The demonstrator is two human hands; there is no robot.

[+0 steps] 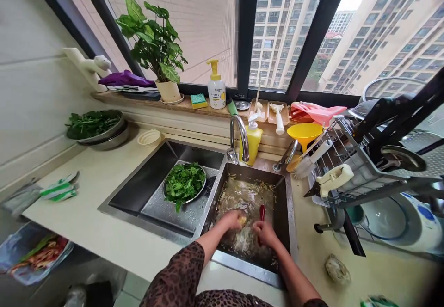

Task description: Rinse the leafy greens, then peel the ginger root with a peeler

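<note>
Both my hands work low in the right sink basin (283, 214), which holds water and pale peel scraps. My left hand (233, 219) is closed around a small yellowish vegetable piece (242, 221). My right hand (265, 233) grips a red-handled peeler (262, 212) just beside it. The two hands almost touch. In the left basin (138, 189) sits a metal bowl of green leaves (184, 182).
A tap (240, 139) and a yellow soap bottle (253, 139) stand behind the basins. A second bowl of greens (95, 126) rests on the counter at left. A dish rack (364, 168) with a funnel (304, 132) and utensils fills the right. A potted plant (156, 43) stands on the sill.
</note>
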